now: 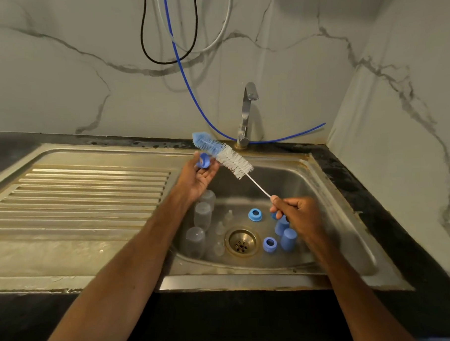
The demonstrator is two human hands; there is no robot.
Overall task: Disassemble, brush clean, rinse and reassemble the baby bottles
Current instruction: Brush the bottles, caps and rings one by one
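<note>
Holding a blue collar ring (203, 161) up over the sink (323, 192), the left hand (197, 176) has its palm turned upward. The ring is pinched at the fingertips and the remaining fingers are loosely uncurled below it.

The right hand (298, 213) sits lower, curled tight around the thin wire handle of the bottle brush (222, 155). That brush is the line to watch: its long axis runs from the right hand up toward ten o'clock, white bristles first, then the blue tip out past the ring.

The ring lies just beside the bristles, at about eight o'clock from the brush head. I cannot tell whether they actually touch. The left hand is clearly the nearer one to the ring, so my read is that the brush must be drawn back and steered into the ring's opening.

Down in the basin, the clear bottles (202, 215) stand at nine o'clock from the drain (242, 241), with clear teats (220, 227) between them and it. Two more blue rings (255, 214) and the blue caps (289, 239) wait at three o'clock, partly under the right hand.
</note>
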